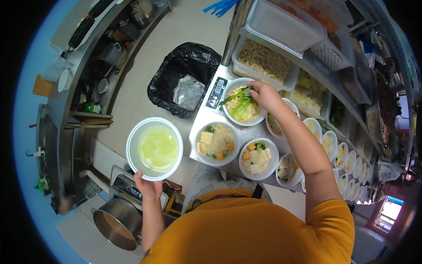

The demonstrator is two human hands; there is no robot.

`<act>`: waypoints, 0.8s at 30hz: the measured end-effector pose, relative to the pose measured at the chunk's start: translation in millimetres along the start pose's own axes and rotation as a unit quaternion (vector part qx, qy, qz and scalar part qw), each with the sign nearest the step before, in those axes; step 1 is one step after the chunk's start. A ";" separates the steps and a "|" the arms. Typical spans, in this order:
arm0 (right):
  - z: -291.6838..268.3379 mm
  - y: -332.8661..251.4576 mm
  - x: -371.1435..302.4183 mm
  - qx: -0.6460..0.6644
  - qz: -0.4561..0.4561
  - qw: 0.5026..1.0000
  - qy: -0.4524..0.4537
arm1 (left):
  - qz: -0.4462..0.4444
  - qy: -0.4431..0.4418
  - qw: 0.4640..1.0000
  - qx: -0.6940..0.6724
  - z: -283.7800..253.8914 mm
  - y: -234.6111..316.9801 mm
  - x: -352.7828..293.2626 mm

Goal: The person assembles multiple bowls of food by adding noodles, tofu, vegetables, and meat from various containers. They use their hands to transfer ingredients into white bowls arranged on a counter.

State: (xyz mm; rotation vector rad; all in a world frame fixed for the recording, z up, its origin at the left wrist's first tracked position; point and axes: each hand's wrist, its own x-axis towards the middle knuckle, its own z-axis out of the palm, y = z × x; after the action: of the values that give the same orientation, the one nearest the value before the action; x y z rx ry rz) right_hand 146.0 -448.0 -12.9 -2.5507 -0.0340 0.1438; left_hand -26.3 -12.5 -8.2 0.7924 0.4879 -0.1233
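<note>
My left hand grips the near rim of a large white bowl out at the left. Pale yellow-green vegetable pieces lie in it. My right hand is closed on green leafy vegetables, at the right side of a white bowl of noodles. That bowl stands on a digital scale. Closer to me are two filled bowls, one with noodles, tofu and greens, the other with noodles, tofu and broccoli. My right forearm partly covers another bowl.
Tubs of noodles and cut cabbage line the counter's far side. Many filled bowls run off to the right. A black-lined bin stands beyond the left bowl. A steel pot sits at lower left.
</note>
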 end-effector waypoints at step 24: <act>44.6 -44.4 -16.8 -0.061 -0.103 0.992 0.031 | -0.033 -0.035 0.999 0.007 4.2 11.1 36.1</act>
State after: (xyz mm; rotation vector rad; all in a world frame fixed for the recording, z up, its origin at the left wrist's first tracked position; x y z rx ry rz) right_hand 124.6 -387.3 -23.6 -2.6517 -0.2885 -0.0187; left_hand 10.4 -5.0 -15.2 0.7838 0.4471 -0.2151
